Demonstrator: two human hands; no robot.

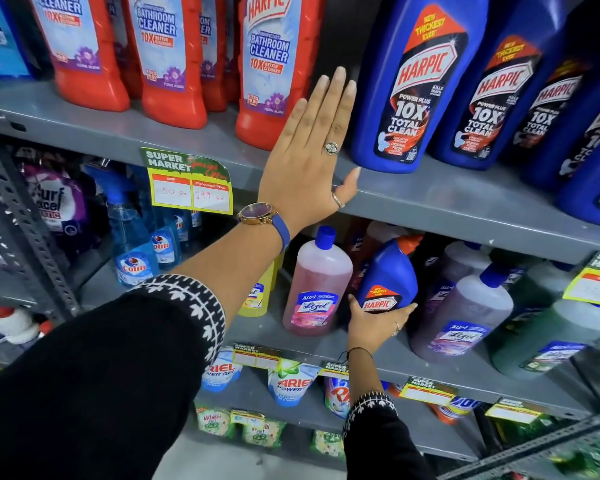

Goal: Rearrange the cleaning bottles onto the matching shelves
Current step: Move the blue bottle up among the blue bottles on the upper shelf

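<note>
Grey metal shelves [430, 199] run in tiers across a shop aisle, braced by a perforated upright post [18, 216] on the left. Yellow-and-green price tags [187, 183] hang from the shelf edges under even light.

I read a green and yellow offer tag [187, 181] with 2 handwritten prices, the right one 199 Rs. Just left of the tag and lower, I see a purple Surf Excel pouch [58, 199] standing behind a grey perforated post [21, 216] that runs slantwise. Well below the tag, slightly right, stand 2 Ariel pouches [293, 384], with a Rin pouch [336, 393] touching the right one. A smaller tag [257, 356] hangs just above them. Lower still, I make out green Wheel packs [215, 420]. Far right of the offer tag, another yellow tag [594, 282] is blurred; I cannot read it.
</note>
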